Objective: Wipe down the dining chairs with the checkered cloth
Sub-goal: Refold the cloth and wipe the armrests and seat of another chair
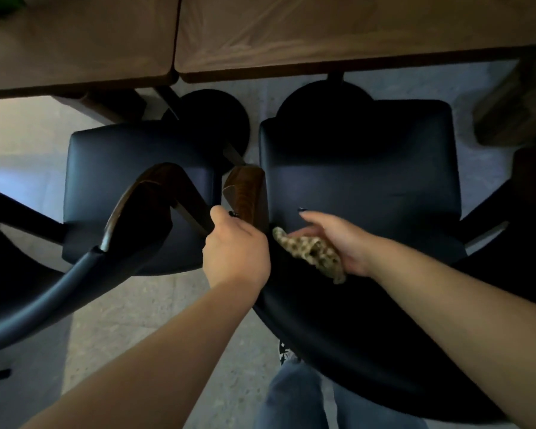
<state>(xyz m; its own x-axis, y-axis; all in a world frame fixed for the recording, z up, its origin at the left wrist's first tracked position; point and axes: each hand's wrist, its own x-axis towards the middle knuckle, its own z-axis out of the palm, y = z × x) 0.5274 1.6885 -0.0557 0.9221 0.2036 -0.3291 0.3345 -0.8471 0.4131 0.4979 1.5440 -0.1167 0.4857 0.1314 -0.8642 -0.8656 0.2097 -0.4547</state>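
Cloth (pixel 310 252): bunched under your right hand (pixel 338 239), low on the inner backrest of the right chair (pixel 362 168), just behind the seat.
Right hand: fingers curled over the wad, holding it against the black upholstery; the index finger reaches forward onto the seat.
Left hand (pixel 235 249): fingers closed around the wooden arm end (pixel 245 193) of that chair, steadying it.
Handling: soft, light and limp, likely to slip out or unfold; keep it balled in your palm and press flat, not by a corner.
Surface: smooth upholstery that looks slick, so the cloth should glide easily.
Left chair (pixel 136 168): beside the first, touched by neither hand.
Worktop (pixel 322 32): wooden, beyond both chairs.
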